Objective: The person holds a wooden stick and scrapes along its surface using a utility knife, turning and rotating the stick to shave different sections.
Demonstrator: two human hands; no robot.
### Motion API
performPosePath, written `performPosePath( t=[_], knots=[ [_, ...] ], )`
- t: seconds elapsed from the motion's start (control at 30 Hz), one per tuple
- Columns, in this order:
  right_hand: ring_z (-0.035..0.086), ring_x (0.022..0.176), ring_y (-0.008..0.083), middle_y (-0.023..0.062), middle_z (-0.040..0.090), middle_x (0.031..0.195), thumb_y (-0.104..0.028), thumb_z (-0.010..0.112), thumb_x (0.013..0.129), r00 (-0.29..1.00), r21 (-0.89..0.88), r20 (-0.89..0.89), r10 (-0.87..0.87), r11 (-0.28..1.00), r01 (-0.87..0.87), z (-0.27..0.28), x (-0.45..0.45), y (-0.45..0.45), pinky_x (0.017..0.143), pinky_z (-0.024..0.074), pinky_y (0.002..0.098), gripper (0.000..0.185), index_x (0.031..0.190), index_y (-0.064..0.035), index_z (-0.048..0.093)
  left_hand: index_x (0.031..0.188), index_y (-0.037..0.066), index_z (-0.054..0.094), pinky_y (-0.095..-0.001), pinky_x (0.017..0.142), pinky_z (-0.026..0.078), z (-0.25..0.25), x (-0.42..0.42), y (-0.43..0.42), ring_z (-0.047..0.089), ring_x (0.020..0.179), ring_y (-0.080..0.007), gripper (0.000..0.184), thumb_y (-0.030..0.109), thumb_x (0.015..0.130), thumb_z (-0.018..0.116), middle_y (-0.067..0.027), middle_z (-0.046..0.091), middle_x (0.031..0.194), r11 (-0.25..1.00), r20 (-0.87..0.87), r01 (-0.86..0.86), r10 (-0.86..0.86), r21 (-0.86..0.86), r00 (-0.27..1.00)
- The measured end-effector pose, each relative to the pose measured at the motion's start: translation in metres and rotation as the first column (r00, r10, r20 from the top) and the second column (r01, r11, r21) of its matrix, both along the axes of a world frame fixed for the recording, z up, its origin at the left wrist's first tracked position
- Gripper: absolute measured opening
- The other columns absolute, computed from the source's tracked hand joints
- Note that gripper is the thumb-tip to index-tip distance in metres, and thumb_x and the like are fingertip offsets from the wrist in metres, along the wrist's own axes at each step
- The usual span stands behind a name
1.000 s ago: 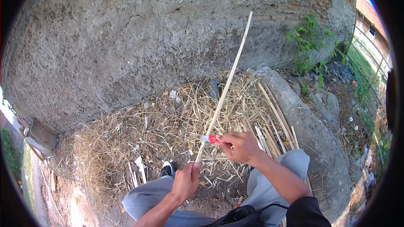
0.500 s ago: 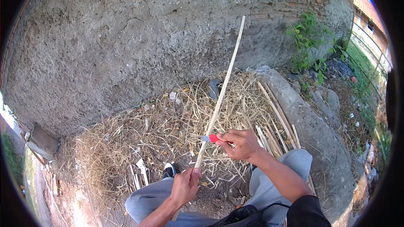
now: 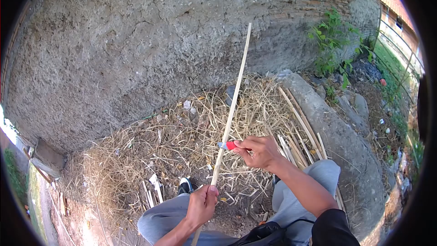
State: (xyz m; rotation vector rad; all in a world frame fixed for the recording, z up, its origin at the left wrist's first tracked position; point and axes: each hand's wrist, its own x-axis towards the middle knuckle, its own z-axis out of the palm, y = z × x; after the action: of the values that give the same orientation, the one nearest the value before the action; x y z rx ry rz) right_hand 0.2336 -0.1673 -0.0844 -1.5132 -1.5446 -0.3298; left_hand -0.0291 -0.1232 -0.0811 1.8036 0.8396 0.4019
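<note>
A long pale strip of split wood or bamboo (image 3: 235,94) slants up and away from me, its far end in front of the wall. My left hand (image 3: 202,204) is closed around its lower part, above my left knee. In my right hand (image 3: 260,151) is a knife with a red handle (image 3: 231,145), gripped between thumb and fingers. The knife's short grey blade (image 3: 222,145) lies across the strip, a little above my left hand. Whether the edge bites into the strip cannot be made out.
Curled shavings (image 3: 123,168) cover the ground ahead. More strips (image 3: 296,152) lie by my right knee, beside a large grey stone (image 3: 337,141). A rough plastered wall (image 3: 150,45) rises in front, with a green plant (image 3: 332,41) at its right. Stones lie near its base.
The strip's far end has swung left and slightly down, so it stands steeper. My right hand and the knife have shifted slightly up and left along it. Both hands keep their grip.
</note>
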Motion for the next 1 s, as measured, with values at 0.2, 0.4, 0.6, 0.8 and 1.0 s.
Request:
performPosePath(
  t=[0.2,0.4,0.6,0.8,1.0],
  knots=[
    [0.051,0.045,0.0150,0.0035,0.062,0.058,-0.026,0.064,0.094,0.856,-0.136,-0.077,-0.511,0.856,0.498,0.008,0.117,-0.008,0.047,0.0406,0.0338,0.024,0.086,-0.0041,0.064,0.084,0.001,0.060,-0.0268,0.049,0.041,0.000,-0.028,-0.023,0.048,0.052,-0.0063,0.032,0.024,0.103,0.047,-0.0016,0.053,0.057,0.986,-0.145,0.164,-0.156,0.042,0.977],
    [0.048,0.058,0.0044,0.0110,0.070,0.079,-0.017,0.065,0.094,0.803,0.040,-0.547,-0.239,0.950,0.310,0.011,0.101,-0.026,0.053,0.0383,0.0248,0.022,0.084,0.0006,0.056,0.085,0.001,0.061,-0.0250,0.052,0.042,-0.016,-0.041,0.001,0.049,0.057,-0.0052,0.034,0.027,0.104,0.048,-0.0008,0.054,0.061,0.974,-0.108,0.007,-0.033,-0.228,0.994],
    [0.067,0.059,0.0260,0.0106,0.073,0.086,-0.025,0.070,0.089,0.945,-0.187,-0.326,0.006,0.980,-0.071,0.013,0.005,-0.035,0.052,0.0509,0.0336,0.020,0.087,-0.0064,0.062,0.086,0.002,0.055,-0.0216,0.040,0.028,-0.018,-0.026,-0.001,0.035,0.046,-0.0021,0.035,0.028,0.106,0.042,0.0034,0.043,0.057,0.936,0.011,-0.018,0.023,-0.352,1.000],
    [0.064,0.051,0.0218,0.0066,0.073,0.082,-0.026,0.073,0.086,0.986,-0.255,-0.136,0.093,0.959,-0.126,0.004,-0.016,-0.030,0.045,0.0487,0.0335,0.018,0.084,-0.0092,0.069,0.081,0.002,0.056,-0.0225,0.048,0.035,-0.010,-0.020,-0.003,0.040,0.053,-0.0031,0.040,0.031,0.106,0.043,0.0028,0.048,0.059,0.916,-0.013,-0.013,0.008,-0.401,1.000],
    [0.060,0.046,0.0166,0.0032,0.072,0.075,-0.027,0.076,0.082,0.999,-0.159,-0.030,0.009,0.987,-0.014,0.000,-0.014,-0.028,0.040,0.0441,0.0301,0.015,0.084,-0.0116,0.073,0.081,0.003,0.054,-0.0228,0.047,0.034,0.001,-0.016,-0.004,0.041,0.052,-0.0030,0.039,0.031,0.106,0.042,0.0027,0.047,0.059,0.961,-0.071,0.029,-0.051,-0.276,0.996]
  ],
)
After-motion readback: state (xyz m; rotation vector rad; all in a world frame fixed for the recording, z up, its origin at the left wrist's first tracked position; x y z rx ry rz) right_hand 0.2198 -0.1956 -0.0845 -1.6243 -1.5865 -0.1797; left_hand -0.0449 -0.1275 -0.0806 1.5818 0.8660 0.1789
